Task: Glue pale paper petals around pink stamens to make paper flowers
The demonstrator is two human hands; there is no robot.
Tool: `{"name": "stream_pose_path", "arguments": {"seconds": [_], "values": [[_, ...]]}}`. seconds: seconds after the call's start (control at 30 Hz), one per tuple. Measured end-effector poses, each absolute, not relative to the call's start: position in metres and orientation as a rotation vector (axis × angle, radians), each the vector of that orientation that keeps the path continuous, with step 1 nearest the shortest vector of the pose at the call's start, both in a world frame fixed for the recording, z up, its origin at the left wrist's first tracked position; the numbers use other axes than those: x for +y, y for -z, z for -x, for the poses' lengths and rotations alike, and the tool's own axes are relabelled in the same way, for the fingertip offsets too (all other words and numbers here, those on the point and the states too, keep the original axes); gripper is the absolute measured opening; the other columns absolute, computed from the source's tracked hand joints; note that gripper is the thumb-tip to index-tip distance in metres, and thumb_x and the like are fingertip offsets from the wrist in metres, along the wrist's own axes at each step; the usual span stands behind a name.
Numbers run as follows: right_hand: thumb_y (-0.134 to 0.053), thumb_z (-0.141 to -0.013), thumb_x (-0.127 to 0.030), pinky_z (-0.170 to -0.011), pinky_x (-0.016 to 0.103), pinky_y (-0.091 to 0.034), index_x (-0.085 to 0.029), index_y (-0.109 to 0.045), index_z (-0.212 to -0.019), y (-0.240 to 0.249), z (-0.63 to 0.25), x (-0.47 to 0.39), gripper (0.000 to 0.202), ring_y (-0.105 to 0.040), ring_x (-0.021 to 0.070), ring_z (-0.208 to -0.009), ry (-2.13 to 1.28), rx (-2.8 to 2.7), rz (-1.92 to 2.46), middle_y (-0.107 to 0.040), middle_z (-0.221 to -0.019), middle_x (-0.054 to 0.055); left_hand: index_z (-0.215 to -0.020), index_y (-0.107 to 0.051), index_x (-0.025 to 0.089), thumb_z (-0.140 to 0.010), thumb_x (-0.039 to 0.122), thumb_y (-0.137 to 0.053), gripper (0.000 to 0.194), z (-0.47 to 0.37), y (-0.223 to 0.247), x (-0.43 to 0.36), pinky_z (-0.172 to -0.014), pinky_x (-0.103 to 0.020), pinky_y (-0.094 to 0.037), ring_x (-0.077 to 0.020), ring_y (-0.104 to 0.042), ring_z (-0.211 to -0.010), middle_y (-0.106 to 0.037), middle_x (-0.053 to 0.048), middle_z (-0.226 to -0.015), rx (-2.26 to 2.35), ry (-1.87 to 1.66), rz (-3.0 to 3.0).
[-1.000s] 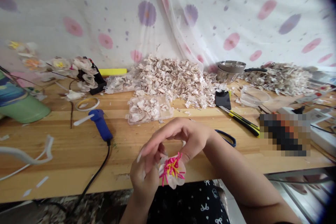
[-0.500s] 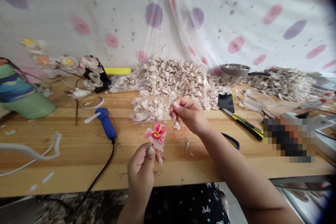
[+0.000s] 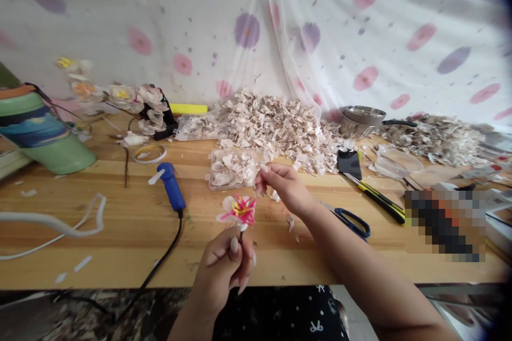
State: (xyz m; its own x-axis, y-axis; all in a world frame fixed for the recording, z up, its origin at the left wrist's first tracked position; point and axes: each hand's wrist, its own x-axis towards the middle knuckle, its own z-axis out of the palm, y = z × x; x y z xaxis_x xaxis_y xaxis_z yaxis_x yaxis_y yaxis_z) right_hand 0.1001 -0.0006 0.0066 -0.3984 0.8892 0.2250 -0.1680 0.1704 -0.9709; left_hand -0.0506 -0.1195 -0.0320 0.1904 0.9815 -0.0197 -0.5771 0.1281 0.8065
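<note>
Pinched in my left hand [image 3: 226,266] is the dark stem of a small flower [image 3: 240,210], which has a pink and yellow centre and pale petals. The bloom stands upright above my fingertips. My right hand [image 3: 285,185] is just beyond it to the right, with thumb and fingers pressed together; what they hold, if anything, is too small to make out. Behind and left of my right hand sits a clear plastic box [image 3: 232,169] of loose pale petals. A large heap of petals [image 3: 276,125] lies farther back.
A blue glue gun [image 3: 173,189] with a black cord lies at the left, near a tape roll [image 3: 149,154]. Scissors [image 3: 352,222], a yellow-black cutter [image 3: 380,200] and a metal bowl [image 3: 363,117] are at the right. A green container [image 3: 52,133] leans at the far left.
The view has shifted slightly. The flower has turned in my left hand, showing its stem and a petal to the left. My right hand has come a little lower, nearer the flower.
</note>
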Motion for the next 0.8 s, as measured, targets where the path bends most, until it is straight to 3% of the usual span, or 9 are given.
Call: {"name": "stream_pose_path", "arguments": {"seconds": [0.1, 0.23, 0.3, 0.4, 0.63, 0.8], "values": [[-0.056, -0.092, -0.045, -0.064, 0.025, -0.047, -0.016, -0.069, -0.089, -0.02, -0.102, -0.014, 0.031, -0.061, 0.0121, -0.071, -1.329, -1.56, 0.535, -0.07, -0.082, 0.005, -0.06, -0.066, 0.016, -0.071, 0.058, -0.074, 0.044, 0.054, 0.034, -0.118, -0.041, -0.02, -0.022, -0.0058, -0.037, -0.039, -0.052, 0.002, -0.048, 0.82, -1.323, -0.852], [-0.053, -0.092, -0.028, -0.083, 0.037, -0.05, -0.024, -0.062, -0.113, -0.041, -0.106, -0.045, 0.024, -0.064, 0.0202, -0.098, -0.734, -1.7, 0.339, -0.071, -0.105, 0.006, -0.061, -0.067, 0.017, -0.074, 0.061, -0.07, 0.046, 0.057, 0.038, -0.115, -0.046, -0.023, -0.032, -0.0097, -0.042, -0.044, -0.052, 0.001, -0.05, 0.988, -1.397, -0.988], [-0.052, -0.088, -0.024, -0.09, 0.043, -0.049, -0.026, -0.06, -0.114, -0.047, -0.107, -0.06, 0.027, -0.064, 0.023, -0.101, -0.441, -1.8, 0.326, -0.073, -0.107, 0.004, -0.061, -0.067, 0.017, -0.075, 0.06, -0.068, 0.046, 0.057, 0.04, -0.113, -0.046, -0.024, -0.032, -0.0103, -0.042, -0.046, -0.052, 0.001, -0.049, 1.017, -1.411, -1.023], [-0.05, -0.088, -0.025, -0.089, 0.043, -0.05, -0.028, -0.06, -0.112, -0.049, -0.107, -0.073, 0.027, -0.064, 0.0243, -0.102, -0.222, -1.862, 0.354, -0.076, -0.104, 0.002, -0.06, -0.066, 0.016, -0.075, 0.06, -0.069, 0.046, 0.055, 0.039, -0.111, -0.046, -0.023, -0.034, -0.01, -0.044, -0.046, -0.052, 0.001, -0.05, 1.001, -1.434, -1.018], [-0.05, -0.086, -0.023, -0.084, 0.041, -0.051, -0.024, -0.064, -0.107, -0.045, -0.106, -0.071, 0.025, -0.065, 0.0251, -0.1, -0.186, -1.887, 0.307, -0.078, -0.091, 0.005, -0.06, -0.067, 0.017, -0.073, 0.061, -0.071, 0.046, 0.051, 0.035, -0.113, -0.045, -0.022, -0.035, -0.0091, -0.043, -0.045, -0.053, 0.001, -0.051, 0.995, -1.431, -0.937], [-0.049, -0.085, -0.022, -0.085, 0.04, -0.052, -0.025, -0.064, -0.108, -0.048, -0.109, -0.071, 0.028, -0.066, 0.0234, -0.099, -0.078, -1.952, 0.306, -0.078, -0.096, 0.004, -0.059, -0.065, 0.017, -0.072, 0.062, -0.07, 0.047, 0.051, 0.033, -0.112, -0.044, -0.023, -0.033, -0.0096, -0.042, -0.045, -0.052, 0.001, -0.051, 0.998, -1.441, -0.954]]}}
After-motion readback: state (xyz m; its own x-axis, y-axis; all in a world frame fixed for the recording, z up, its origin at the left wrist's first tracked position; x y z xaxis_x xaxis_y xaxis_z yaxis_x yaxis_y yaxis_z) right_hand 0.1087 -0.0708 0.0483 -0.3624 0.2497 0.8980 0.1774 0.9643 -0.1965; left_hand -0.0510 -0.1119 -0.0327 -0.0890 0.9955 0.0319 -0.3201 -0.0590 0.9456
